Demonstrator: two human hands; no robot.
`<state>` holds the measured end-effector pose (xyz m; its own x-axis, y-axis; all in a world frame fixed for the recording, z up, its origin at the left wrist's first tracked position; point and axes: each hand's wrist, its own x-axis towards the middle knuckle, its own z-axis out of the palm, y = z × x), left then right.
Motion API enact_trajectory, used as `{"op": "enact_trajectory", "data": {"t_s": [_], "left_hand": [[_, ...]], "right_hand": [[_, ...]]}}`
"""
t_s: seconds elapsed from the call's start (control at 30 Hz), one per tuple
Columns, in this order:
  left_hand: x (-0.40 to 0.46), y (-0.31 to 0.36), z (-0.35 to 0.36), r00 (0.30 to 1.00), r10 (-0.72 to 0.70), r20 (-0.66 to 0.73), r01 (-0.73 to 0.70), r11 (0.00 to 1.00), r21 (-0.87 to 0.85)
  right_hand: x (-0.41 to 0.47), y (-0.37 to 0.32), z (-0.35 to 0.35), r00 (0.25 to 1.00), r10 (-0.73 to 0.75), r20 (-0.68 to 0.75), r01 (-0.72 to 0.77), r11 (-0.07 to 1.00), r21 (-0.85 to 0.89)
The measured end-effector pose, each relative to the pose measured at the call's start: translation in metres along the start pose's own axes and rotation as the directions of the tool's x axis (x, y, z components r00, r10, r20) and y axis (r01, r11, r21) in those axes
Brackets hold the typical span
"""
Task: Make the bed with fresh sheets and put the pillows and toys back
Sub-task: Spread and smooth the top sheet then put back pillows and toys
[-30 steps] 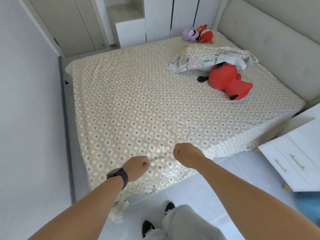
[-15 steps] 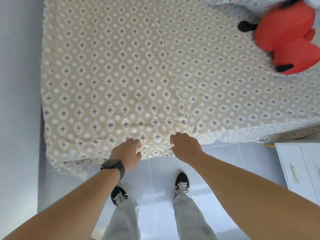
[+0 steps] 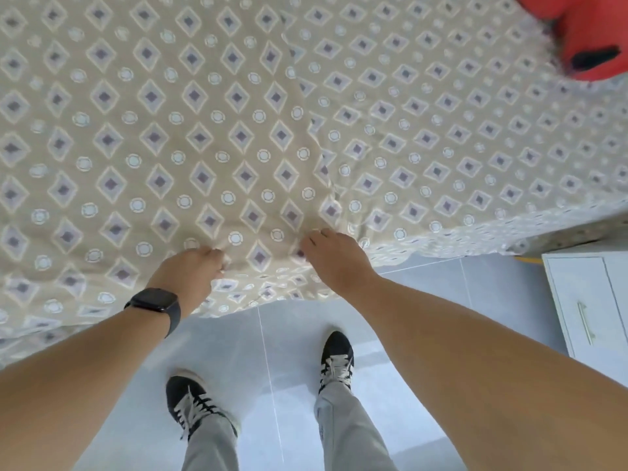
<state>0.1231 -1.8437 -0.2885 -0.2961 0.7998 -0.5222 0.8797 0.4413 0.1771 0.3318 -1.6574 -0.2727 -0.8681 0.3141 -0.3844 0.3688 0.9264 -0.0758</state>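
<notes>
text: none readable | watch face: dark, possibly blank | sheet: pattern only

a white drawer cabinet with a metal handle stands at the right, on the pale grey tiled floor. two black sneakers with white laces stand on the tiles.

The red toy is cut off by the frame's upper right corner; the cabinet by the right edge; the sheet hides both hands' fingertips.
</notes>
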Motion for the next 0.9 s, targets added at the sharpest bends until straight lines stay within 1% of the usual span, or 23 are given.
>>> {"op": "enact_trajectory", "data": {"t_s": [0.03, 0.1, 0.17, 0.23, 0.3, 0.33, 0.4, 0.47, 0.53, 0.63, 0.7, 0.77, 0.83, 0.9], "left_hand": [[-0.003, 0.000, -0.006, 1.000, 0.014, 0.026, -0.014, 1.000, 0.015], [-0.008, 0.001, -0.015, 0.995, 0.021, 0.098, -0.021, 1.000, -0.006], [-0.011, 0.002, -0.022, 0.984, 0.028, 0.174, -0.026, 1.000, -0.010], [-0.012, 0.006, -0.030, 0.970, 0.040, 0.241, -0.055, 0.997, 0.055], [-0.010, 0.010, -0.036, 0.950, 0.051, 0.309, -0.094, 0.987, 0.127], [-0.006, 0.016, -0.042, 0.938, 0.058, 0.343, -0.121, 0.978, 0.167], [0.000, 0.025, -0.054, 0.916, 0.063, 0.396, -0.167, 0.958, 0.234], [0.007, 0.043, -0.063, 0.903, 0.075, 0.424, -0.193, 0.951, 0.242], [0.010, 0.072, -0.069, 0.906, 0.132, 0.403, -0.229, 0.952, 0.204], [0.019, 0.137, -0.074, 0.923, 0.228, 0.309, -0.286, 0.946, 0.154], [0.034, 0.180, -0.075, 0.922, 0.320, 0.218, -0.359, 0.918, 0.169], [0.052, 0.213, -0.075, 0.910, 0.395, 0.127, -0.414, 0.881, 0.228], [0.078, 0.239, -0.067, 0.914, 0.398, 0.073, -0.401, 0.864, 0.304], [0.097, 0.253, -0.057, 0.941, 0.327, 0.085, -0.335, 0.872, 0.358]], "right_hand": [[-0.004, 0.002, -0.007, 0.999, -0.017, 0.027, 0.016, 0.999, 0.044], [-0.008, 0.004, -0.013, 1.000, -0.006, 0.026, 0.003, 0.994, 0.109], [-0.012, 0.004, -0.019, 0.997, -0.011, 0.076, 0.001, 0.992, 0.123], [-0.012, 0.003, -0.019, 0.986, -0.046, 0.162, 0.021, 0.989, 0.150], [-0.007, 0.006, -0.019, 0.974, -0.076, 0.216, 0.039, 0.985, 0.169], [-0.006, 0.010, -0.020, 0.972, -0.086, 0.216, 0.048, 0.983, 0.176], [-0.003, 0.019, -0.023, 0.974, -0.106, 0.202, 0.082, 0.989, 0.125], [-0.011, 0.037, -0.028, 0.980, -0.102, 0.172, 0.089, 0.993, 0.078], [-0.030, 0.060, -0.032, 0.987, -0.025, 0.161, 0.011, 0.996, 0.084], [-0.065, 0.101, -0.036, 0.982, 0.103, 0.156, -0.113, 0.992, 0.060], [-0.084, 0.124, -0.028, 0.975, 0.167, 0.144, -0.178, 0.982, 0.064], [-0.092, 0.136, -0.020, 0.968, 0.208, 0.141, -0.218, 0.974, 0.059], [-0.092, 0.147, -0.005, 0.967, 0.229, 0.112, -0.235, 0.971, 0.051], [-0.087, 0.150, 0.009, 0.968, 0.242, 0.061, -0.245, 0.968, 0.048]]}}
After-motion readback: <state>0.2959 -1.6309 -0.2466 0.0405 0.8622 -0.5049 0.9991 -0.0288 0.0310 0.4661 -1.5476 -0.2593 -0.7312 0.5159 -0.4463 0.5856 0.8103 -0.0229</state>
